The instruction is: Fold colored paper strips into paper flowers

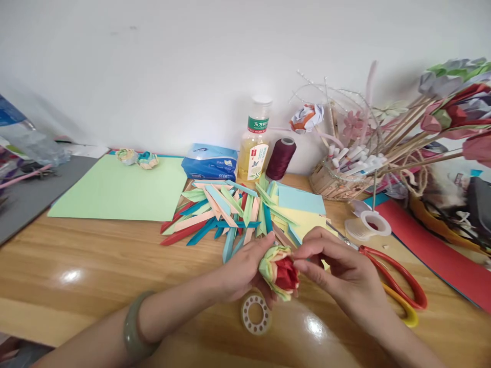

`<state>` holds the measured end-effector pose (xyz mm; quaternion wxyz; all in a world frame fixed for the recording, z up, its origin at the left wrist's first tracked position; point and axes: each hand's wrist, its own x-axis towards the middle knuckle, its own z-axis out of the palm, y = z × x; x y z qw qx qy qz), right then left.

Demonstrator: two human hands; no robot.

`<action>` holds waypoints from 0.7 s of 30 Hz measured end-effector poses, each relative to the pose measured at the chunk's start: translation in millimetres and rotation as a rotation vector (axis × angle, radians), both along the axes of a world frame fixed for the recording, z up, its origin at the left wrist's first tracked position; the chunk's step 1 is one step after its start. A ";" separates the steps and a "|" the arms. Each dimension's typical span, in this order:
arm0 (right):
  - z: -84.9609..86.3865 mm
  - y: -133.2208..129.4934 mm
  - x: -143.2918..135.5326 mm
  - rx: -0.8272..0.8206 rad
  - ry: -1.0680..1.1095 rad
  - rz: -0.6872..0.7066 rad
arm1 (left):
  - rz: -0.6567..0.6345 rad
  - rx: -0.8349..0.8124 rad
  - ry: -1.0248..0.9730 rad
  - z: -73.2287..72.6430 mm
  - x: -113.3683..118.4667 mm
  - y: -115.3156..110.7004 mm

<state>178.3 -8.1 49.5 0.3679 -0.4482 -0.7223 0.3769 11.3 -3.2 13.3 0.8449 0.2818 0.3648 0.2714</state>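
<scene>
A folded paper flower [282,273], red inside with yellow and green outer petals, is held above the table by my left hand [245,271], whose fingers wrap its far and lower side. My right hand [337,276] pinches at the flower's right edge with thumb and forefinger, on a petal tip as far as I can see. Just below the flower lies a roll of clear tape [255,315]. Behind my hands spreads a pile of folded paper strips [218,212] in green, blue, red and peach. Scissors [399,276] with red and yellow handles lie beside my right hand.
At the back stand a blue tissue pack [210,161], a drink bottle [254,143] and a maroon thread spool [281,158]. A basket [337,181] of pens and paper flowers is at the right, near a white ribbon spool [368,225]. Two paper flowers rest on a green sheet [123,191].
</scene>
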 end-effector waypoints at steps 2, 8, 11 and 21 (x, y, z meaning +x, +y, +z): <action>-1.5 -0.3 1.4 0.062 0.017 -0.082 | 0.053 0.037 -0.012 0.3 -0.3 1.5; -4.2 -3.3 2.0 0.239 -0.068 -0.110 | 0.216 0.243 -0.066 0.5 -3.1 3.0; -4.5 -3.5 0.8 0.251 -0.098 -0.113 | 0.217 0.328 -0.047 -1.0 -5.7 2.4; -6.8 -5.4 2.4 0.535 -0.259 -0.133 | 0.189 0.400 -0.059 -8.5 -8.0 0.4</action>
